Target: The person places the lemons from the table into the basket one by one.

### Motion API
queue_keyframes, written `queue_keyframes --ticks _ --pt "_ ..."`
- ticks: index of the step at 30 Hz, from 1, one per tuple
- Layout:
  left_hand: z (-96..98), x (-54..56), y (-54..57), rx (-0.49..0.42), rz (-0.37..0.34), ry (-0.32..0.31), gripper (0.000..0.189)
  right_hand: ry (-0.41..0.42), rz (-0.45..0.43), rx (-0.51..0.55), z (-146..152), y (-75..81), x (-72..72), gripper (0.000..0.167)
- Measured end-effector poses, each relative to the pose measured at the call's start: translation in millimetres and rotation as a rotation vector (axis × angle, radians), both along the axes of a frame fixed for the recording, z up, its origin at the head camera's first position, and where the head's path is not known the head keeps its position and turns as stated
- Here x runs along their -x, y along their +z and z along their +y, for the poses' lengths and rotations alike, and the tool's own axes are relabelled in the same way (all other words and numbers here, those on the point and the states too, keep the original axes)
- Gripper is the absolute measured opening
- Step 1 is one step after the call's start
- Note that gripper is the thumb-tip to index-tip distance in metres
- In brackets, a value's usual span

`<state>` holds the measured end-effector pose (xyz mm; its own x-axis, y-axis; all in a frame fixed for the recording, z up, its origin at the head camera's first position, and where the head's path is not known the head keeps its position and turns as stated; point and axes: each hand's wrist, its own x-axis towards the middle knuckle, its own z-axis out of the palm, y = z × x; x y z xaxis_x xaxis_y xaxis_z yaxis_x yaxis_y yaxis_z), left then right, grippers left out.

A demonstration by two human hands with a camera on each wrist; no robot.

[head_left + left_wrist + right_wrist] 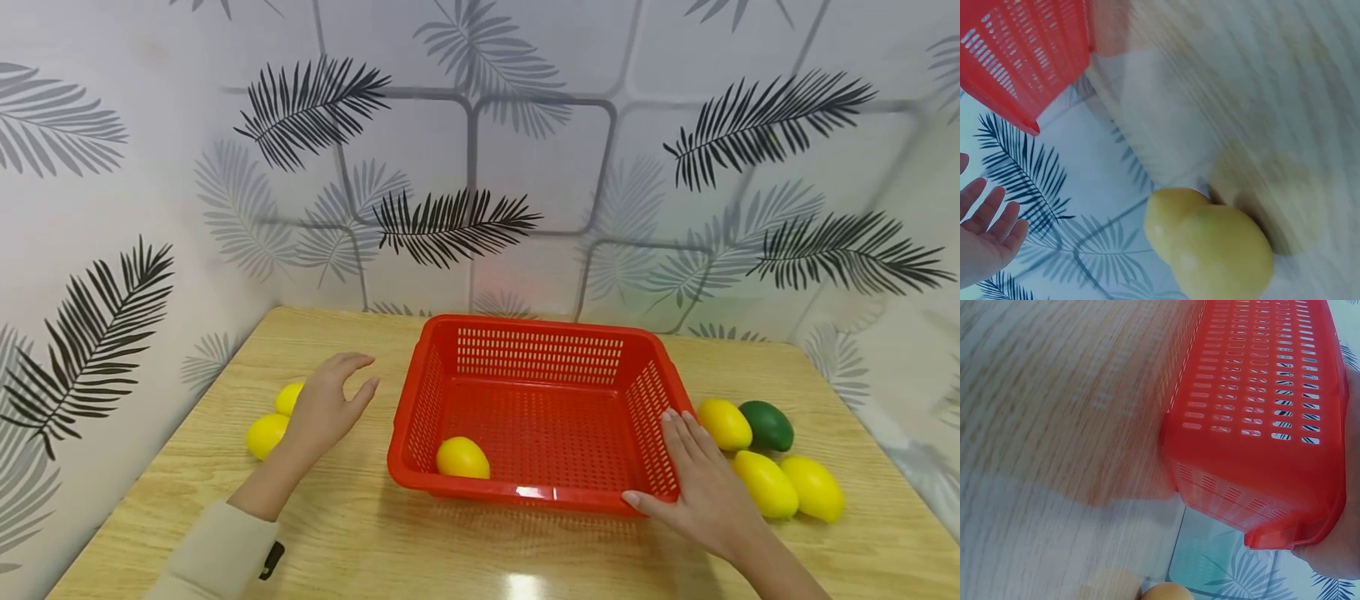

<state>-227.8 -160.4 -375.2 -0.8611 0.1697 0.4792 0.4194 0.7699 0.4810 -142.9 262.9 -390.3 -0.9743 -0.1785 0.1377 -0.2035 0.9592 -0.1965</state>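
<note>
A red plastic basket (525,400) with slotted sides stands in the middle of the table, and one yellow mango-like fruit (462,457) lies in its front left corner. My right hand (705,492) rests on the basket's right front corner, its fingers along the right rim and its thumb on the front rim. In the air left of the basket, my left hand (327,406) holds nothing; its fingers curve loosely, with thumb and index apart. Behind it on the table are two yellow fruits (1219,253), touching each other and partly hidden by the hand in the head view.
Right of the basket lie several fruits: a yellow one (724,424) near the rim, a dark green one (767,426), and two yellow ones in front, including a yellow fruit (812,488) at the outer side. A leaf-patterned wall (540,167) borders the wooden table (360,533).
</note>
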Motion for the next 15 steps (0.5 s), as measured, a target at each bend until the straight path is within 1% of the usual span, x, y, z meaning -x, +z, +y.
queue_keyframes --ticks 5,10,15 --pt "-13.0 -2.0 -7.3 0.027 0.019 0.034 0.031 -0.002 -0.006 0.002 0 0.2 -0.5 0.103" --pt "-23.8 -4.6 -14.6 0.053 0.014 0.069 0.031 -0.005 -0.012 -0.002 0 0.2 0.1 0.104" --pt "-32.1 -7.3 -19.8 0.081 0.020 0.087 0.032 0.002 0.005 -0.001 0 -0.7 0.0 0.104"
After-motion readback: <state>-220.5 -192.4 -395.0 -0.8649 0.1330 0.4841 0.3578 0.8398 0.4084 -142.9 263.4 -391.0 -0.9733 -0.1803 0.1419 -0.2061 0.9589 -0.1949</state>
